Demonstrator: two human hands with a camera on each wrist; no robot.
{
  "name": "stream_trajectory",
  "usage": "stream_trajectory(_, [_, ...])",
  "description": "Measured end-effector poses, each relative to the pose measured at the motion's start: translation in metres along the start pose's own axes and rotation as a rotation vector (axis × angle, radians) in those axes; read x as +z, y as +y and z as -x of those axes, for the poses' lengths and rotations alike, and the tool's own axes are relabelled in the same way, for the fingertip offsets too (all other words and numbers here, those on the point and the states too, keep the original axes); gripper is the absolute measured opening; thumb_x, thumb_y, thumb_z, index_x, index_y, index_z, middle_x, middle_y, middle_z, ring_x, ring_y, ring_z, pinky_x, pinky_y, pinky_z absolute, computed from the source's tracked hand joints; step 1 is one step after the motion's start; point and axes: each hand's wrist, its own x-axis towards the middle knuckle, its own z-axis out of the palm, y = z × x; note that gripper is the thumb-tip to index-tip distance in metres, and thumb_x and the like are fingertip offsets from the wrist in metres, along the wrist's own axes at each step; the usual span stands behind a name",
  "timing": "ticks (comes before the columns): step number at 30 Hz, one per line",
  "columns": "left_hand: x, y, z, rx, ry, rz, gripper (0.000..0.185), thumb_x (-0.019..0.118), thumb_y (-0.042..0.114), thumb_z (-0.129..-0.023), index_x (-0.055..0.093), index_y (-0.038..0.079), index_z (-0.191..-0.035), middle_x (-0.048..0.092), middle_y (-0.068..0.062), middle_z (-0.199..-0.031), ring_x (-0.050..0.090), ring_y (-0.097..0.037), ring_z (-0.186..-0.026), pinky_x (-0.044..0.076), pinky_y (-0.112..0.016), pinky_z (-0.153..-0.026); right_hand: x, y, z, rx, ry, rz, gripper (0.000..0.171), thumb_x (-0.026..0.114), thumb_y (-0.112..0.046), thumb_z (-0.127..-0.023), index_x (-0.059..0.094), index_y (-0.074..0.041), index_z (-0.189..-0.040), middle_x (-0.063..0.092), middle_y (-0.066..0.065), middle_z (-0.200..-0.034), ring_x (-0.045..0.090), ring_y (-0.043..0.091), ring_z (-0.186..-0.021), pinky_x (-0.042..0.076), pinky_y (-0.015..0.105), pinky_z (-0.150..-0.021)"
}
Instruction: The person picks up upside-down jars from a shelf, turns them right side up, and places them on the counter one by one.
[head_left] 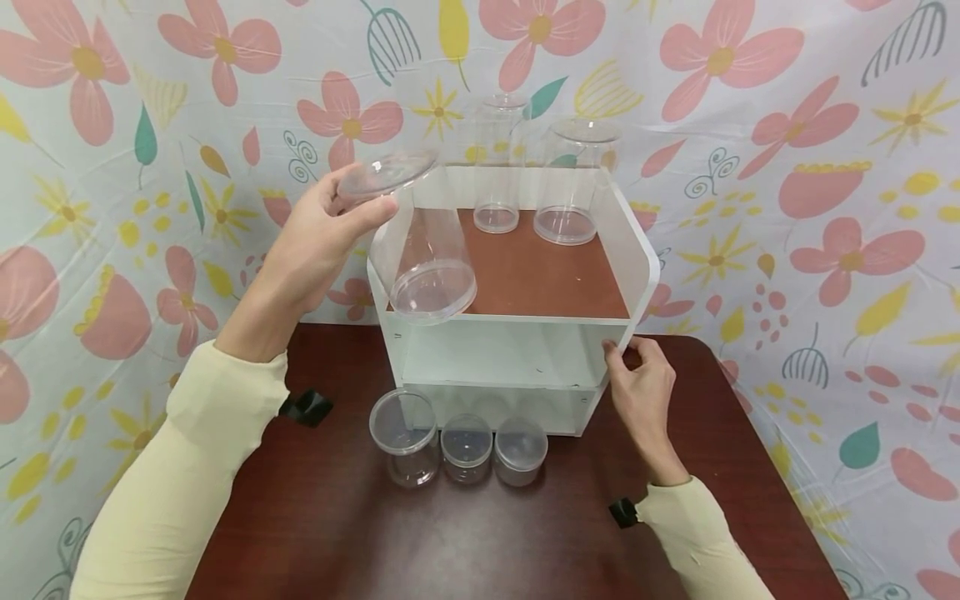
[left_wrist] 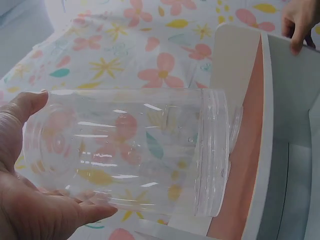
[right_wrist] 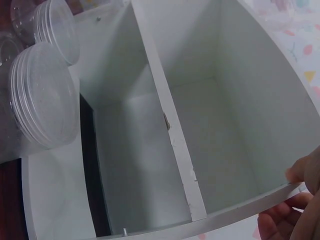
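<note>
My left hand [head_left: 318, 229] grips a tall clear plastic jar [head_left: 433, 250] by its upper end, fingers and thumb around it. In the left wrist view the jar [left_wrist: 135, 150] looks empty, with a ridged rim at the end away from the palm. The jar leans over the front left of the brown top of a small white shelf unit [head_left: 480, 354]; contact with that top cannot be told. My right hand [head_left: 645, 392] pinches the front edge of the unit's right side panel. The right wrist view shows its thumb and fingers [right_wrist: 272, 220] on either side of that panel.
Towards the back of the brown top stand a narrow clear jar [head_left: 497, 179] and a wider one [head_left: 568, 187]. Before the unit, three lidded clear jars [head_left: 408, 442] [head_left: 467, 450] [head_left: 521, 454] stand in a row on the dark wooden table [head_left: 450, 542]. Flowered cloth [head_left: 750, 167] hangs behind.
</note>
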Motion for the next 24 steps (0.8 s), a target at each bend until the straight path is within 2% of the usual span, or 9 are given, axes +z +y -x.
stream_trajectory(7, [-0.003, -0.004, 0.023, 0.021, -0.031, 0.067, 0.070, 0.066, 0.015, -0.098, 0.030, 0.002, -0.157, 0.047, -0.013, -0.148, 0.044, -0.024, -0.137, 0.032, -0.037, -0.118, 0.000, 0.000, -0.001, -0.004, -0.004, -0.006, 0.019, 0.076, -0.008, -0.093, 0.071, 0.010, -0.097, 0.067, 0.020, -0.091, 0.059, 0.027, -0.078, 0.038, 0.018, -0.067])
stream_trajectory(13, [-0.006, -0.007, 0.040, -0.017, -0.038, 0.085, 0.077, 0.063, 0.013, -0.100, 0.019, 0.004, -0.163, 0.038, -0.010, -0.155, 0.041, -0.022, -0.140, 0.032, -0.034, -0.118, -0.002, 0.000, -0.001, 0.009, -0.011, -0.005, 0.020, 0.077, -0.008, -0.092, 0.071, 0.010, -0.098, 0.068, 0.021, -0.092, 0.060, 0.031, -0.078, 0.037, 0.019, -0.066])
stream_trajectory(20, [-0.010, -0.018, 0.059, -0.017, -0.040, 0.157, 0.075, 0.057, 0.005, -0.100, 0.015, 0.002, -0.163, 0.040, -0.013, -0.154, 0.044, -0.023, -0.137, 0.030, -0.036, -0.119, -0.003, -0.001, -0.002, 0.037, -0.022, 0.002, 0.020, 0.078, -0.009, -0.091, 0.073, 0.009, -0.100, 0.071, 0.022, -0.096, 0.062, 0.029, -0.083, 0.038, 0.024, -0.068])
stream_trajectory(24, [-0.010, -0.026, 0.067, -0.039, -0.041, 0.177, 0.077, 0.057, 0.003, -0.099, 0.014, 0.004, -0.163, 0.042, -0.011, -0.152, 0.044, -0.021, -0.137, 0.029, -0.035, -0.119, -0.003, -0.003, -0.003, 0.054, -0.022, -0.010, 0.019, 0.078, -0.008, -0.091, 0.073, 0.008, -0.100, 0.071, 0.023, -0.098, 0.064, 0.033, -0.087, 0.039, 0.028, -0.071])
